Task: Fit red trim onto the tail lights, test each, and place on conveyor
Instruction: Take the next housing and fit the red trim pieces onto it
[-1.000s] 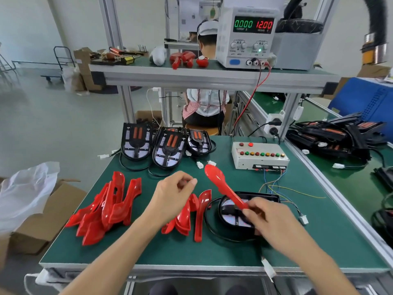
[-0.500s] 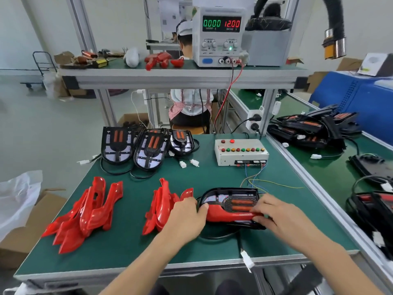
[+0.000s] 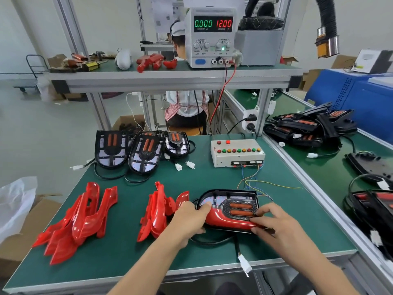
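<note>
A black tail light lies flat on the green bench near the front edge, with a red trim piece laid along its near side. My left hand grips the left end of the light and trim, thumb on top. My right hand presses its fingers on the right end of the trim. Two piles of loose red trims lie to the left, one pile further out and one pile beside my left hand. Three untrimmed tail lights lean at the back of the bench.
A white test box with coloured buttons stands behind the light, thin wires trailing from it. A power supply on the upper shelf reads 0.000 and 12.00. Finished lights are heaped on the green conveyor at right. A person sits beyond the bench.
One second ago my right hand held the trim in the air above the light. It has since come down onto the light, and both hands now bear on its ends.
</note>
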The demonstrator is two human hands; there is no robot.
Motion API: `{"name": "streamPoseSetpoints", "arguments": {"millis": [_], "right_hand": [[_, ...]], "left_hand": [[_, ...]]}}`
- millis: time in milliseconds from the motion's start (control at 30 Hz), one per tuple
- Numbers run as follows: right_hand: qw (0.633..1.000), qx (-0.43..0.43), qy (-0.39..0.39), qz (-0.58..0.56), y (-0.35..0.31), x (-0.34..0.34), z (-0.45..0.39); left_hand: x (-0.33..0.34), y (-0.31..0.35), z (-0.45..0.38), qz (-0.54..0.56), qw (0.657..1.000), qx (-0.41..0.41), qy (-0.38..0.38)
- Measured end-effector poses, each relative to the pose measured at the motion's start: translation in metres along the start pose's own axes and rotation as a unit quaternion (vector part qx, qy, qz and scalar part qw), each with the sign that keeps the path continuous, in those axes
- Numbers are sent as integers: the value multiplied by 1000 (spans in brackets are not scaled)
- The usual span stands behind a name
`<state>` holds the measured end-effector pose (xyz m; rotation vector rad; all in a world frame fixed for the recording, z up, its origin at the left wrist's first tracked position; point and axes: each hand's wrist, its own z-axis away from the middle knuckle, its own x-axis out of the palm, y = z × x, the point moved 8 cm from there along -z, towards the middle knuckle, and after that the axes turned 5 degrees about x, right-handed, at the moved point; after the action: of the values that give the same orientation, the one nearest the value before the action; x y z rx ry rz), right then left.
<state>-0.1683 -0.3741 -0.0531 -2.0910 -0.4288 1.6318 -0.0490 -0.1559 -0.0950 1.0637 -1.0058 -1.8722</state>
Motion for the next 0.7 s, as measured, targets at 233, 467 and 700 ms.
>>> {"name": "streamPoseSetpoints", "arguments": {"millis": [233, 467, 700], "right_hand": [[991, 45, 89, -94, 7, 5, 14], [975, 60, 150, -151, 7, 13, 11], [976, 40, 136, -163, -6, 12, 2]], "left_hand": [[11, 12, 5, 85, 993, 83, 24], [28, 17, 10, 347, 935, 49, -55], [19, 20, 6, 355, 928, 109, -31]]}}
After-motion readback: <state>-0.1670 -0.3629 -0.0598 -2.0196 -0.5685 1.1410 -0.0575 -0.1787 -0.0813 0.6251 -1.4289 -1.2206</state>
